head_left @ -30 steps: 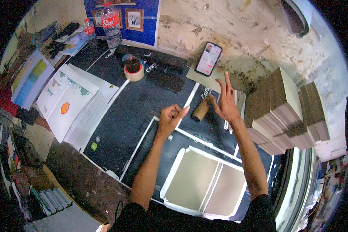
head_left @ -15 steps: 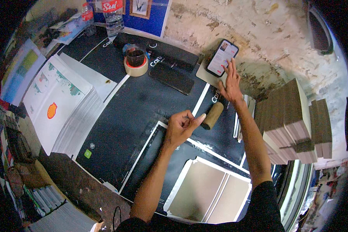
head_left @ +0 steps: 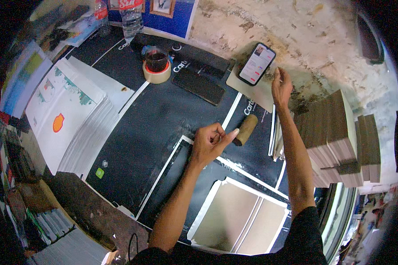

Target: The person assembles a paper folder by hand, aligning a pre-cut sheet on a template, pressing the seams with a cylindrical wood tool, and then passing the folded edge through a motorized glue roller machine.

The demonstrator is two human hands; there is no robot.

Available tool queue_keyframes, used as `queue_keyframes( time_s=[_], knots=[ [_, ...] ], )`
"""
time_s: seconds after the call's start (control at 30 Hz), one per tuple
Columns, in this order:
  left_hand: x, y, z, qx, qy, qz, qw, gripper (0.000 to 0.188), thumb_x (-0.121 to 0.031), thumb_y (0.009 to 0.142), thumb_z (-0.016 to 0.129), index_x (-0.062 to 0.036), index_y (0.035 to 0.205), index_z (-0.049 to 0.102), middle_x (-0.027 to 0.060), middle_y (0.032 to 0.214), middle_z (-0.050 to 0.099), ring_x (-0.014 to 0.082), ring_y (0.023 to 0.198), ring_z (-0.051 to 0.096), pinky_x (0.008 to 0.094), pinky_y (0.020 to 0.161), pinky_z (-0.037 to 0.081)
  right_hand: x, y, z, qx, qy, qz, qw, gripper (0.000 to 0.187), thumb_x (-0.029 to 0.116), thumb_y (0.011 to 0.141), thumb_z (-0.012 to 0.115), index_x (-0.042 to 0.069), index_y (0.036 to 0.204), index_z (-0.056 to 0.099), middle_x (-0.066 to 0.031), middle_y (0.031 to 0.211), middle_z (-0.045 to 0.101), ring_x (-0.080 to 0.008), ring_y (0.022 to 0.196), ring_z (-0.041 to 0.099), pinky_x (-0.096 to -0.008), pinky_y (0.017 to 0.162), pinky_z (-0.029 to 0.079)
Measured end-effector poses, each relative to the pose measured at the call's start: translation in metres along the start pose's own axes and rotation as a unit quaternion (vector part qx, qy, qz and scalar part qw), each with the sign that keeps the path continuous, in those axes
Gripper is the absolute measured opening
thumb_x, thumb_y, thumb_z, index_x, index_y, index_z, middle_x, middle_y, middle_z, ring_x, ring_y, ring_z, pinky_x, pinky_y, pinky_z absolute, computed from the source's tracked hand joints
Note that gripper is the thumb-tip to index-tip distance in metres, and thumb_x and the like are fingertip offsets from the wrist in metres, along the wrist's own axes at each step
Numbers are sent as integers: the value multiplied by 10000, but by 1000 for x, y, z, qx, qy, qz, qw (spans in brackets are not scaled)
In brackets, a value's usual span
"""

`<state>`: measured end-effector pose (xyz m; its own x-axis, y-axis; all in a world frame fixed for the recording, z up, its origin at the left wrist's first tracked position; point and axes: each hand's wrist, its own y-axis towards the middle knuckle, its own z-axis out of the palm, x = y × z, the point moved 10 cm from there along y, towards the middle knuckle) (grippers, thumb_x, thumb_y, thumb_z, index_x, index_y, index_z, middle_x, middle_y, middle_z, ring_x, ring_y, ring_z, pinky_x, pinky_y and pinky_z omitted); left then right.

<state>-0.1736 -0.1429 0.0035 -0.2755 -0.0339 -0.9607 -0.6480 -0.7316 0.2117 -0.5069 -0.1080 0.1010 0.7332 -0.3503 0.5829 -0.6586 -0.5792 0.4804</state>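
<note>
Your right hand (head_left: 281,87), fingers apart, hovers at the phone's (head_left: 257,63) four o'clock; tap lightly, keeping your loosely curled, empty left hand (head_left: 209,143) still.

Bare black mat (head_left: 163,119) between tape roll (head_left: 157,73) and paper stack (head_left: 70,119).

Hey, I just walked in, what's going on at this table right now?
A person is working at a black-covered table. Their right hand reaches out toward a lit phone propped against the wall, just short of it. Their left hand hovers loosely curled beside a short brown cylinder lying on the table, holding nothing visible. A board cover with white borders lies flat near them, stacks of brown boards stand to the right, and a pile of printed sheets sits on the left.
</note>
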Motion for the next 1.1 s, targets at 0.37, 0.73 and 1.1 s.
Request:
queue_keyframes(
  time_s=[0.37,0.73,1.1],
  knots=[
    [4,-2,-5,14,-34,-34,999,367,-253,908,773,-87,669,550,-86,531,446,-12,484,343,234,435,206,97,37,71,28,-480,-463,745,704,67,860,600,280,1506,417,-32,1678,166,-254,1513,249,-487,1188,262],
    [8,-4,-2,18,-44,-51,998,350,-258,917,761,-111,677,553,-82,579,460,-2,515,363,243,456,229,30,60,35,190,-434,-302,827,940,169,642,831,120,1481,410,-134,1487,420,-352,1359,432,-473,1049,473],
    [7,-4,-6,29,-13,-65,997,333,-253,912,764,-110,691,559,-84,572,472,-8,509,368,227,459,229,-20,5,21,63,-331,-60,940,1028,266,580,924,48,1438,400,-239,1268,500,-446,1165,546,-532,902,537]
  ],
)
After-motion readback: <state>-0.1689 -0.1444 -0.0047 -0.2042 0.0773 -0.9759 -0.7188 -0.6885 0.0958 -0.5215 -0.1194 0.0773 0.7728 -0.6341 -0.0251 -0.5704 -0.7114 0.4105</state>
